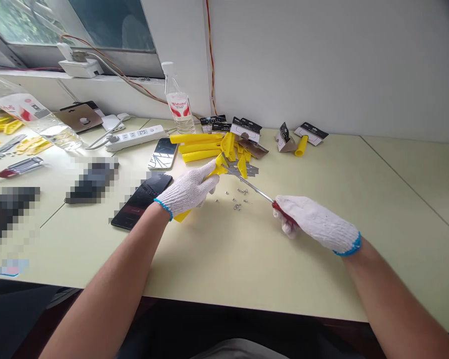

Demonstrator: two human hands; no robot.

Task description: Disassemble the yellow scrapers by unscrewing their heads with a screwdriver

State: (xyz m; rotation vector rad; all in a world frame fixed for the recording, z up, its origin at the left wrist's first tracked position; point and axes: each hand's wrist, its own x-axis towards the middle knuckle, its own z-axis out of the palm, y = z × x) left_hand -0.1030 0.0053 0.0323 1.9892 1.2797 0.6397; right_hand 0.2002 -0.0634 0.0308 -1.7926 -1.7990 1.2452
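Observation:
My left hand [190,188], in a white knit glove with a blue cuff, is closed around a yellow plastic scraper [219,164]. The lower end of its handle shows beneath my palm. My right hand [310,219], gloved the same way, grips a screwdriver [260,191] by its red handle. The shaft points up and left, its tip at the scraper's head; whether it sits in a screw is too small to tell. Small silver screws [237,206] lie loose on the table between my hands. Just beyond are flat grey metal blades [249,169] and several yellow handles [200,148].
Phones [162,153] and a power strip [136,138] lie to the left. A water bottle [180,104] stands by the wall. Black-and-white packaging cards [247,129] are at the back. Farther left lie a tilted bottle [33,112] and another screwdriver [20,167].

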